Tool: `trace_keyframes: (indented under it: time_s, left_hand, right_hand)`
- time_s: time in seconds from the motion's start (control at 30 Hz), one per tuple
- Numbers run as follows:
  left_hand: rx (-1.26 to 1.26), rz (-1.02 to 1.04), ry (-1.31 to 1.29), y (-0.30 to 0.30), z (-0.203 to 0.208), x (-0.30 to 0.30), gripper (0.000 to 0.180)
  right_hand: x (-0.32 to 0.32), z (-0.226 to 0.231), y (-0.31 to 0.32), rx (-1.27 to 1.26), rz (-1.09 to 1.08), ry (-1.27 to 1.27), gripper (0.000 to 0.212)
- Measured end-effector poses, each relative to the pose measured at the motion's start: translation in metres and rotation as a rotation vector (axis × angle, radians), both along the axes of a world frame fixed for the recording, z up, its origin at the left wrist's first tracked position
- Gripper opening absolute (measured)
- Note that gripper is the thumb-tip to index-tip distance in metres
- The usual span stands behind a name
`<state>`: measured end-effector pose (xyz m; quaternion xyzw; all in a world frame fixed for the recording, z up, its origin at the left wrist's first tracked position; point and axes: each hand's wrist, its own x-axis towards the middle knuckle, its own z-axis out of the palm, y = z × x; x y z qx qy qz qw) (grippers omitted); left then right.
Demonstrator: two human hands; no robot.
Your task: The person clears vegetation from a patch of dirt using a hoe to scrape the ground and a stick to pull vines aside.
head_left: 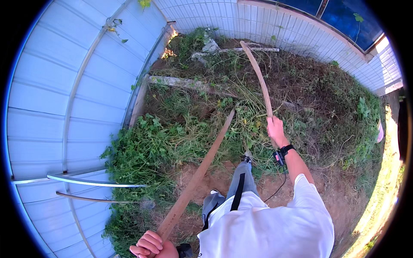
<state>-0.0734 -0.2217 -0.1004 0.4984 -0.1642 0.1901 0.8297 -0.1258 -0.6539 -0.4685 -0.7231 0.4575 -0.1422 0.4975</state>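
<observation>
My left hand (152,246), low in the picture, is closed around the near end of a long brown wooden pole (200,172). The pole slants forward and right, and its far tip reaches into cut stems and vines (247,122); whether it bears a tool head there cannot be made out. Farther forward, my right hand (276,129) grips a slightly curved wooden stick (258,75). That stick points away from me toward the back wall, its far end above the weeds near a pale pole. A black band with a small device sits on my right wrist.
Blue-white metal panels (47,94) stand along the left, with green leafy plants (142,142) at their foot. A concrete beam (185,83) lies across the weeds. At the back is a white tiled wall (206,15) with a window (350,21). Bare soil (275,189) surrounds my feet.
</observation>
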Motion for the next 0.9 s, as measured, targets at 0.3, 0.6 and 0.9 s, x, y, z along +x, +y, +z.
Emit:
trace_keyframes:
  time_s: [0.3, 0.6, 0.9]
  left_hand:
    - [0.077, 0.127, 0.078, -0.051, 0.024, 0.011, 0.029]
    - [0.185, 0.171, 0.024, -0.115, 0.042, 0.007, 0.033]
    - [0.247, -0.010, -0.097, -0.107, 0.040, 0.005, 0.032]
  right_hand:
    - [0.111, -0.144, -0.063, 0.705, -0.456, -0.015, 0.060]
    - [0.068, -0.164, 0.062, 1.420, -0.461, 0.026, 0.048]
    - [0.069, -0.126, 0.036, 1.540, -0.607, -0.188, 0.048]
